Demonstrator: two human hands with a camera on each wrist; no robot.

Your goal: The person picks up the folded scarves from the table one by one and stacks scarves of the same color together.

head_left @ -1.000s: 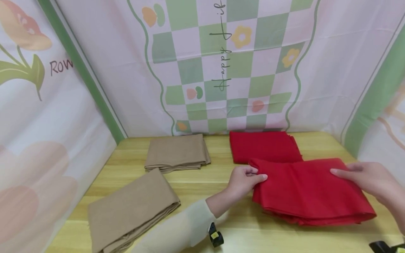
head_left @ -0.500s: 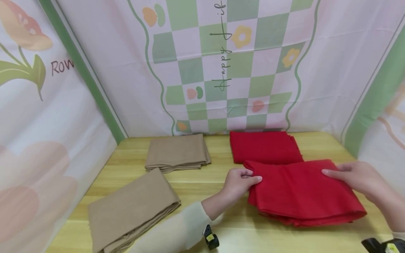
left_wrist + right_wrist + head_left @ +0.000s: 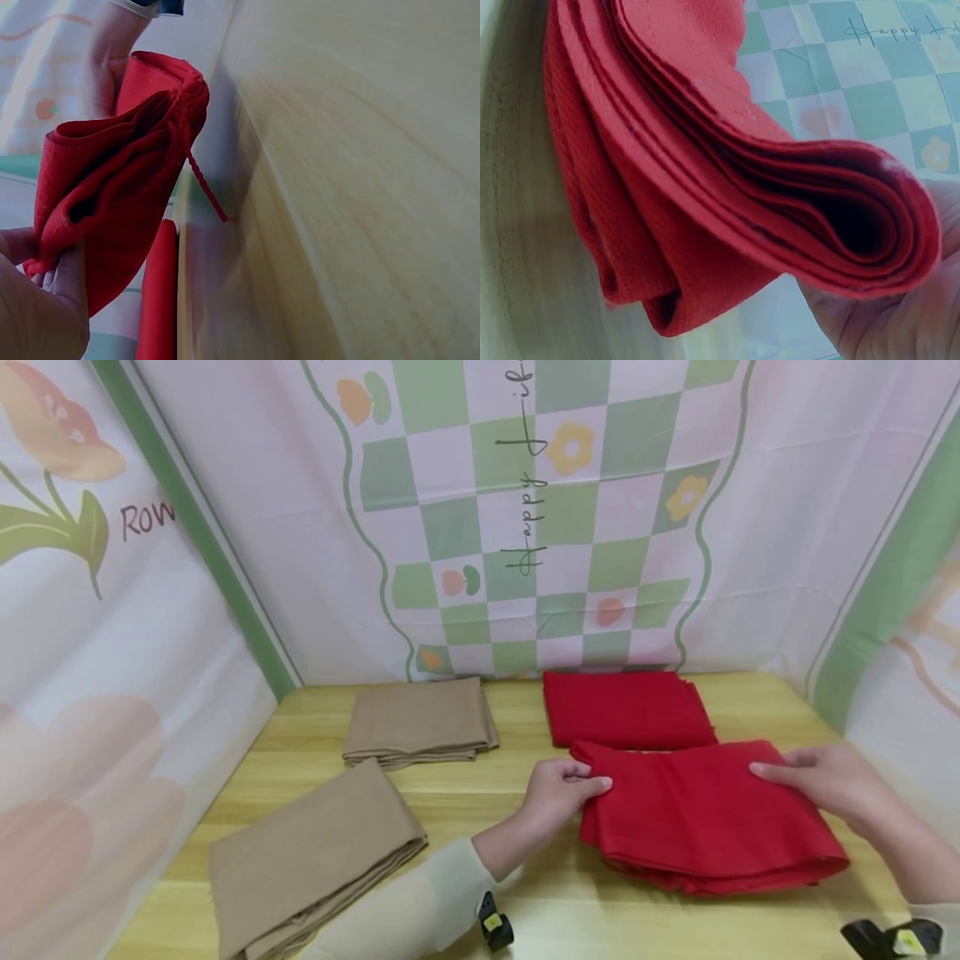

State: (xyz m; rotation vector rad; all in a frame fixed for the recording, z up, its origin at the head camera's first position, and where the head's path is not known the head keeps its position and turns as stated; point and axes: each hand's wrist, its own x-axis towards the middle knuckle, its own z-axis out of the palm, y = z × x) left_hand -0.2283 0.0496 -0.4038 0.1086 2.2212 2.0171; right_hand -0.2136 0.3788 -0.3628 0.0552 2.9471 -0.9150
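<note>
A folded red cloth [image 3: 705,818] is held up by both hands at the right of the table, tilted toward me. My left hand [image 3: 551,797] pinches its upper left corner, thumb on the front. At the upper right edge my right hand [image 3: 832,781] grips it the same way, with fingers behind the fabric. The left wrist view shows loose folds and a thin twisted red cord [image 3: 204,184] dangling from the cloth. Several stacked layers with a rounded fold [image 3: 900,225] face the right wrist camera. Just behind lies a second folded red cloth [image 3: 626,708], flat on the table.
Two folded tan cloths lie on the left: one at the back [image 3: 416,718], a larger one angled in front [image 3: 315,860]. The wooden table [image 3: 465,802] meets a printed fabric wall [image 3: 510,527] at the back. More fabric hangs along both sides.
Both hands have shifted left together, carrying the red cloth a short way with them. Their hold on it looks the same, and the other cloths have stayed where they were.
</note>
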